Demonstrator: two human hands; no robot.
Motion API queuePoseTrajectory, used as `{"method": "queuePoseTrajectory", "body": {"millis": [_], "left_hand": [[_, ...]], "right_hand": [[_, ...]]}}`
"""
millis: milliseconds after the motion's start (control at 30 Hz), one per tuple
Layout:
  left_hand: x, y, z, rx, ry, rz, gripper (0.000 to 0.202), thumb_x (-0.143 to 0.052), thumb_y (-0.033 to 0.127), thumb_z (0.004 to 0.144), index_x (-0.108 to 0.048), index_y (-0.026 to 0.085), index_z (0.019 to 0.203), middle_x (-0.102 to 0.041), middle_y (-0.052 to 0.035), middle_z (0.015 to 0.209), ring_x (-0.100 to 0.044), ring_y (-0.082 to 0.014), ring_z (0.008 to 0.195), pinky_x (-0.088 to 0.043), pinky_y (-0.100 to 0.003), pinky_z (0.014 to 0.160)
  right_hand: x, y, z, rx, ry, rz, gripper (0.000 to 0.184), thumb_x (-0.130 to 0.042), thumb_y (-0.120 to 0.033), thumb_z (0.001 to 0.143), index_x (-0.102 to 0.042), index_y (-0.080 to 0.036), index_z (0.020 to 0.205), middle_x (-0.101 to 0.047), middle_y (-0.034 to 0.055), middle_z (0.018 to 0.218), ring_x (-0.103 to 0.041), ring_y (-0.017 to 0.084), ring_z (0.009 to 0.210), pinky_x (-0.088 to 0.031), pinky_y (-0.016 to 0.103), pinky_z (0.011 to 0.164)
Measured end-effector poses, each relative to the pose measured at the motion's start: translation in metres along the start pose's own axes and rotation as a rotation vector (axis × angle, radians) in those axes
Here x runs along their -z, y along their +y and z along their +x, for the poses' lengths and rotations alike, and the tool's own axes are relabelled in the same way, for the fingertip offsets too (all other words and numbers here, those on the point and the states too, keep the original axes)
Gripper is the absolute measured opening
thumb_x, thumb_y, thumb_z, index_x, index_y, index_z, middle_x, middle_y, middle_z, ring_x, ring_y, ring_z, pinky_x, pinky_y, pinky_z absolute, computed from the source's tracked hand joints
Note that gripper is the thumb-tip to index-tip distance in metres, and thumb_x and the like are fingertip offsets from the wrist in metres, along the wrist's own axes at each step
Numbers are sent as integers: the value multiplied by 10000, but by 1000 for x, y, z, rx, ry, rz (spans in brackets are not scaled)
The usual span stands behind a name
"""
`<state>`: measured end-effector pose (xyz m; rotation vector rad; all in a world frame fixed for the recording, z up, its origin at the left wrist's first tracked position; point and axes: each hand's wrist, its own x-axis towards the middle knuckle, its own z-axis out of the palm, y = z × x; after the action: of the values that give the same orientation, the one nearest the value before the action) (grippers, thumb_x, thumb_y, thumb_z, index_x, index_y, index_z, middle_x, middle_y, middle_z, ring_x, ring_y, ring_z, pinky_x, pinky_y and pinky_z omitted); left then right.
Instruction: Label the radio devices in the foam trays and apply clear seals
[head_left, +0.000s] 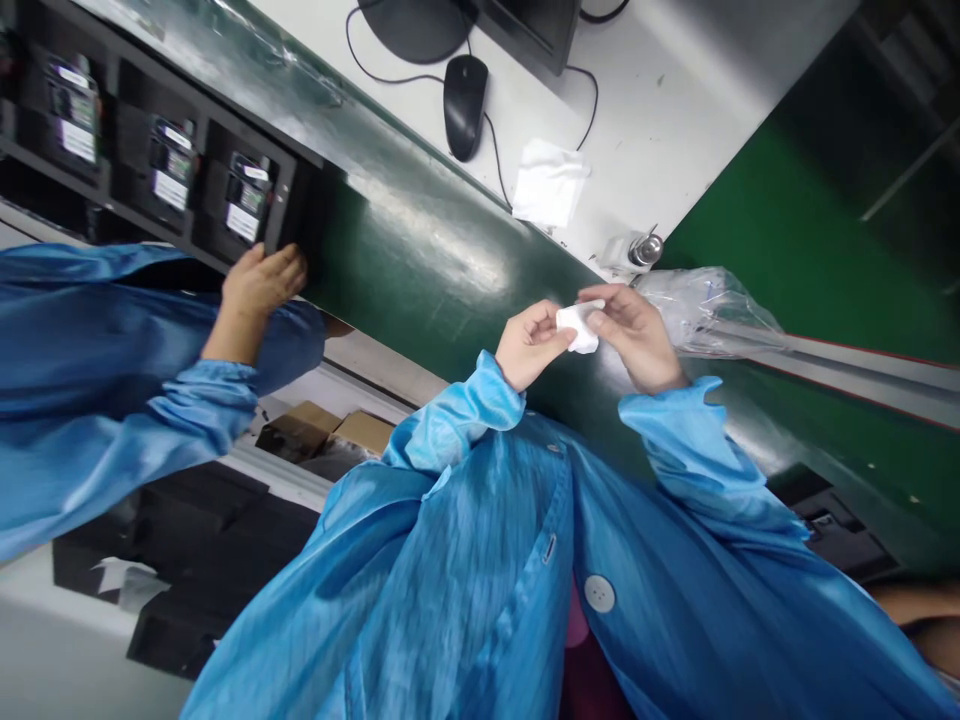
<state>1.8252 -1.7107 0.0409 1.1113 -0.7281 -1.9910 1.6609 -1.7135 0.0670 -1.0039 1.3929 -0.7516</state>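
The left hand (534,343) grips a small, folded white cloth (579,328) between thumb and fingers at its 9 o'clock edge; the right hand (634,332) pinches its 3 o'clock side. The cloth is held above the green mat (442,255). Taking the cloth as the clock's centre, the white sheets (551,183) lie at 12 o'clock, the black mouse (465,107) at 11, a metal-topped bottle (645,248) at 1, and a clear bag (709,305) at 3, near the right hand. Toward 10 o'clock, a black tray (283,200) holds devices (247,197) in separate compartments. A co-worker's hand (264,280), fingers bent, is at its near edge; whether it grips, I cannot tell.
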Motion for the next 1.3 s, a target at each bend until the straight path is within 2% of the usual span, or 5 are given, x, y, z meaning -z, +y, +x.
{"method": "queuePoseTrajectory", "body": {"millis": [133, 233, 833, 1133, 1300], "left_hand": [[3, -3, -2, -19, 27, 52, 448, -771, 558, 685, -579, 163, 775, -623, 9, 699, -587, -95, 647, -484, -248, 658], [4, -5, -3, -33, 49, 73, 443, -777, 555, 675, -602, 159, 765, -630, 10, 691, -594, -97, 639, -491, -250, 654], [2, -28, -4, 80, 36, 92, 562, -759, 664, 603, -564, 150, 720, -559, 38, 607, -488, -60, 548, -378, -212, 532], [2, -30, -3, 60, 75, 93, 520, -734, 646, 660, -614, 148, 750, -580, 27, 593, -522, -78, 543, -425, -220, 530], [2, -30, -2, 20, 100, 96, 518, -750, 641, 642, -614, 153, 747, -576, 28, 601, -522, -80, 550, -428, -226, 537]], "right_hand": [[-7, 6, -4, -71, 47, 118, 305, -774, -460, 715, -599, -230, 812, -597, -33, 716, -559, 116, 637, -488, 277, 605], [-7, 5, -8, -68, 98, 104, 284, -779, -425, 715, -587, -221, 759, -579, -43, 669, -521, 104, 588, -452, 263, 556], [-17, 26, -23, -18, 266, -71, 194, -711, -386, 770, -611, -225, 815, -569, -35, 701, -511, 125, 631, -425, 279, 601], [-19, 26, -21, -64, 247, 89, 258, -735, -409, 740, -572, -230, 828, -571, -35, 723, -527, 116, 641, -461, 277, 612], [-17, 30, -21, -142, 124, 162, 319, -759, -460, 718, -591, -236, 871, -616, -33, 765, -564, 123, 683, -481, 283, 648]]}}
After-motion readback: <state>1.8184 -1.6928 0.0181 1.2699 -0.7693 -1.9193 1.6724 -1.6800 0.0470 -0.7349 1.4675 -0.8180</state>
